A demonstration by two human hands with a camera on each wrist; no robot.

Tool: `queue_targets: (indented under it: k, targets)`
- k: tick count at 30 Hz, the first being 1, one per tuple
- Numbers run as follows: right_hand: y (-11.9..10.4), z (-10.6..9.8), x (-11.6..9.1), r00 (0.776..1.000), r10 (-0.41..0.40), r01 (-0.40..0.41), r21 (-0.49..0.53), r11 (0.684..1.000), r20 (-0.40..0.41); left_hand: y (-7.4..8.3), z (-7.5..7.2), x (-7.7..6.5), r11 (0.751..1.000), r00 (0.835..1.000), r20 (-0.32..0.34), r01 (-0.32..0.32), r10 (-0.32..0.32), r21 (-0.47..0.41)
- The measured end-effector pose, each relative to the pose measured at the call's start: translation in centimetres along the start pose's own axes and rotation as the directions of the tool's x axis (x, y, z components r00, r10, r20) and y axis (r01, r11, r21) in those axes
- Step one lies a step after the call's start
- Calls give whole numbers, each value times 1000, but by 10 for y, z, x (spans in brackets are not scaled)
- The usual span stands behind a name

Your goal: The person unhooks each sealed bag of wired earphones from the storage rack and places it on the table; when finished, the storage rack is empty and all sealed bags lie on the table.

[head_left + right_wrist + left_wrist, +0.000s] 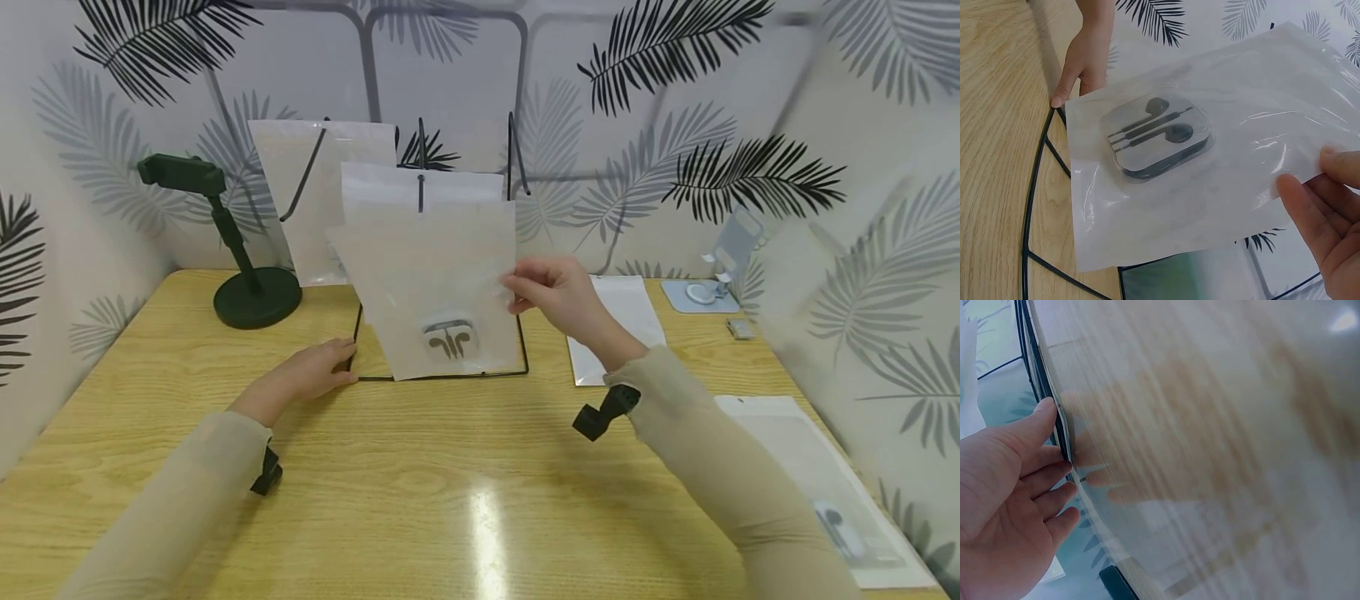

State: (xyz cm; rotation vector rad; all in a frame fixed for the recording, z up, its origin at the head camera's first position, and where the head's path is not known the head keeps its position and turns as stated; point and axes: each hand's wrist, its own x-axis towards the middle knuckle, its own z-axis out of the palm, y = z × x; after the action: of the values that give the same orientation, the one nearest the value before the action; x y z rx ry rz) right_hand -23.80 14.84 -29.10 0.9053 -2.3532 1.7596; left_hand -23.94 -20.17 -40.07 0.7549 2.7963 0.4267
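A white plastic bag [442, 258] with earphones in a clear case [450, 339] hangs at the middle hook of a black wire rack [480, 374]. My right hand [558, 300] pinches the bag's right edge between thumb and fingers. In the right wrist view the earphones [1160, 134] show through the film near the bag's far end. My left hand [303, 372] holds the left front corner of the rack's base. The left wrist view shows thumb and fingers about the dark wire [1060, 434]. More white bags are partly hidden behind the front one.
Another white bag [318, 200] hangs on the rack's left hook. A dark green stand [257, 298] is at the left. Two more bags lie on the right, one behind my right hand [626, 304] and one by the table edge [795, 450]. A pale phone holder [699, 296] stands at the back right.
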Motion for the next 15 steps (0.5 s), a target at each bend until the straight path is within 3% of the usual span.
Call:
queue_targets:
  k: [10, 15]
  targets:
    - [-7, -6, -16, 1000, -8, 9, -25, 1000, 29, -9, 3, 0, 998, 999, -31, -39, 38, -43]
    - [-8, -12, -28, 1000, 6, -5, -22, 1000, 21, -2, 1, -1, 999, 1000, -10, 1, -1, -47]
